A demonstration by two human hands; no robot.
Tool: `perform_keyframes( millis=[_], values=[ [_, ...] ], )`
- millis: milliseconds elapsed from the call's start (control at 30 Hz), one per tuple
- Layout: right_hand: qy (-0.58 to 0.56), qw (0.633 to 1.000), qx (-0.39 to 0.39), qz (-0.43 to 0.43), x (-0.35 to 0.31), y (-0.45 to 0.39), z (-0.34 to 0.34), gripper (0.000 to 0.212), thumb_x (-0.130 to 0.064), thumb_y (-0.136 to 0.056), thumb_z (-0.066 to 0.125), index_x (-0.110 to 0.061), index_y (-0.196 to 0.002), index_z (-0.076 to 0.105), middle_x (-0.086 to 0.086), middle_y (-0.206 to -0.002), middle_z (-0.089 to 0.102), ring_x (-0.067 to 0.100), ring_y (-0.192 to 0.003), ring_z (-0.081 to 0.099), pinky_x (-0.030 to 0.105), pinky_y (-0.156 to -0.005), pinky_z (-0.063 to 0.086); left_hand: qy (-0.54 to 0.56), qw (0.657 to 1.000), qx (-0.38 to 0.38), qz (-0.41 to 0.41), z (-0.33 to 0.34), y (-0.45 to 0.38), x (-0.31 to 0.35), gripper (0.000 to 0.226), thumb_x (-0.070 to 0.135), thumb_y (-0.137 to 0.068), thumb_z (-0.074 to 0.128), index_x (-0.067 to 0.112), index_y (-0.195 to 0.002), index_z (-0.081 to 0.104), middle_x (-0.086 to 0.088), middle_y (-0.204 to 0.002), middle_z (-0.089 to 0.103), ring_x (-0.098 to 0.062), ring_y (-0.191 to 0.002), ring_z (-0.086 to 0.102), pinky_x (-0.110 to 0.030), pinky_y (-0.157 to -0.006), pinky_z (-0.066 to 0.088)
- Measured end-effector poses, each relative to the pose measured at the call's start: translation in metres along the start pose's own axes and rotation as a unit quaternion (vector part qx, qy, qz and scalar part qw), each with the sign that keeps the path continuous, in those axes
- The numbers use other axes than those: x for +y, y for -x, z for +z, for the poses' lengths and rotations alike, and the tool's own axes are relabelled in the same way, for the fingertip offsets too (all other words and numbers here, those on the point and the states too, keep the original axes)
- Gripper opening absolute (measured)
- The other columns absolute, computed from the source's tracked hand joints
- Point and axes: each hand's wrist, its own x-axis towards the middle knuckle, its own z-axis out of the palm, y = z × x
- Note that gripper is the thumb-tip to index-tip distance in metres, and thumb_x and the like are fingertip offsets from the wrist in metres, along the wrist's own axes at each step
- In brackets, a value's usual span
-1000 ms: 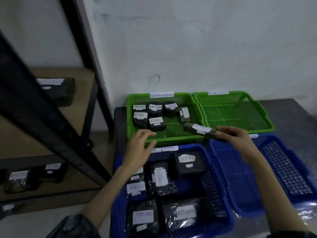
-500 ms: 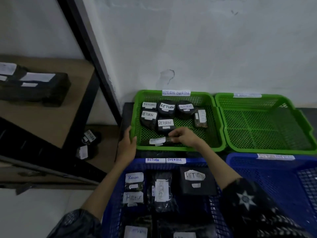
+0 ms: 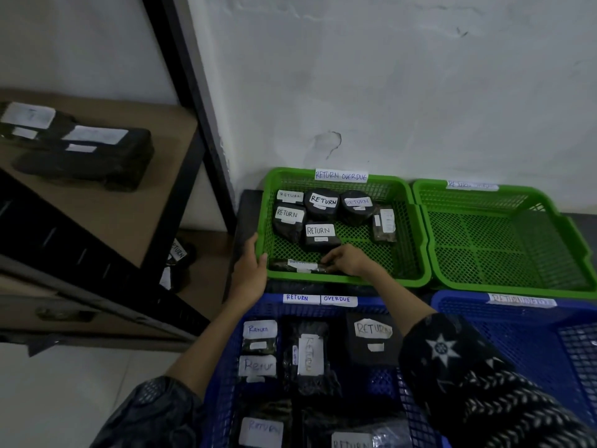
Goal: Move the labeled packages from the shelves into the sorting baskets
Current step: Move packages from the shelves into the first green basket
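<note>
The right hand (image 3: 347,261) pinches the right end of a long package (image 3: 298,266) lying crosswise along the green basket's (image 3: 416,253) front wall, while the left hand (image 3: 250,273) grips its left rim.

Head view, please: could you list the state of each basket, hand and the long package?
Left green basket: partly filled.
Right green basket: empty.
Long package: lying flat in the left green basket.
Right hand: on the long package.
Left hand: on that basket's rim.
</note>
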Motion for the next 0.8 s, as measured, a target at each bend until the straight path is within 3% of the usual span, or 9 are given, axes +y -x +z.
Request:
perform_keyframes(
  millis=[100,267,333,433,500,633,733,800],
  values=[
    [0.006,1.0,0.005,-0.006,-0.002,0.004,-0.001,0.023,-0.005,-0.089,0.06,-0.007,-0.11,0.068,0.007,-0.099,0.063,0.003,-0.069,0.049,0.009,-0.058,0.038,-0.005,1.0,0.001,0.007,-0.001,0.002,0.001,0.048,0.018,-0.102,0.035,0.026,-0.147,0.022,-0.004,-0.129,0.051,-0.002,-0.076,0.048,-0.039,-0.089,0.046],
    [0.028,1.0,0.008,-0.01,-0.003,0.005,-0.002,0.025,-0.003,-0.091,0.056,-0.005,-0.113,0.066,0.013,-0.116,0.065,0.004,-0.069,0.048,0.006,-0.051,0.037,0.017,1.0,0.002,0.005,-0.001,0.001,0.002,0.049,0.019,-0.101,0.037,0.03,-0.146,0.022,-0.008,-0.132,0.053,-0.018,-0.092,0.058,-0.05,-0.089,0.051],
    [0.047,0.999,0.001,-0.012,-0.005,0.009,-0.003,0.028,-0.009,-0.091,0.058,-0.008,-0.119,0.063,0.012,-0.124,0.061,0.014,-0.087,0.055,0.01,-0.066,0.04,0.003,1.0,-0.002,-0.005,-0.003,0.003,0.007,0.05,0.017,-0.101,0.038,0.026,-0.147,0.022,-0.01,-0.136,0.05,-0.019,-0.099,0.055,-0.041,-0.091,0.049],
    [0.073,0.996,0.051,-0.021,-0.015,0.027,-0.004,0.04,-0.02,-0.091,0.06,-0.011,-0.13,0.056,0.012,-0.132,0.056,0.024,-0.109,0.055,0.029,-0.09,0.042,-0.046,0.999,-0.018,0.002,-0.01,0.005,0.017,0.054,0.017,-0.1,0.042,0.019,-0.149,0.021,-0.012,-0.144,0.042,-0.027,-0.122,0.048,-0.034,-0.096,0.042],
    [0.036,0.994,0.096,-0.043,-0.028,0.048,-0.006,0.041,-0.02,-0.091,0.06,-0.011,-0.131,0.054,0.01,-0.132,0.056,0.023,-0.108,0.057,0.028,-0.087,0.044,-0.073,0.997,-0.02,0.031,-0.02,0.01,0.023,0.058,0.018,-0.098,0.047,0.017,-0.149,0.021,-0.013,-0.146,0.038,-0.028,-0.131,0.041,-0.037,-0.106,0.036],
    [-0.087,0.968,0.204,-0.115,-0.06,0.105,-0.004,0.032,-0.024,-0.092,0.059,-0.015,-0.122,0.061,0.004,-0.121,0.063,0.016,-0.105,0.06,0.021,-0.078,0.046,-0.11,0.982,-0.037,0.146,-0.045,0.049,0.043,0.052,0.013,-0.097,0.048,0.017,-0.146,0.031,-0.012,-0.14,0.039,-0.025,-0.127,0.043,-0.025,-0.102,0.032],
    [-0.198,0.915,0.314,-0.156,-0.091,0.154,0.021,0.022,-0.024,-0.089,0.062,-0.018,-0.111,0.066,0.002,-0.099,0.068,0.017,-0.088,0.064,0.03,-0.076,0.051,-0.131,0.96,-0.044,0.244,-0.071,0.094,0.048,0.044,0.012,-0.097,0.046,0.017,-0.14,0.041,-0.009,-0.13,0.047,-0.024,-0.112,0.052,-0.029,-0.097,0.041],
    [-0.211,0.906,0.318,-0.183,-0.115,0.188,0.051,0.016,-0.024,-0.089,0.063,-0.02,-0.103,0.068,0.001,-0.082,0.066,0.012,-0.068,0.059,0.022,-0.063,0.047,-0.14,0.94,-0.042,0.309,-0.095,0.126,0.04,0.039,0.014,-0.096,0.046,0.018,-0.135,0.047,-0.006,-0.123,0.053,-0.024,-0.107,0.056,-0.035,-0.093,0.045]
  ],
)
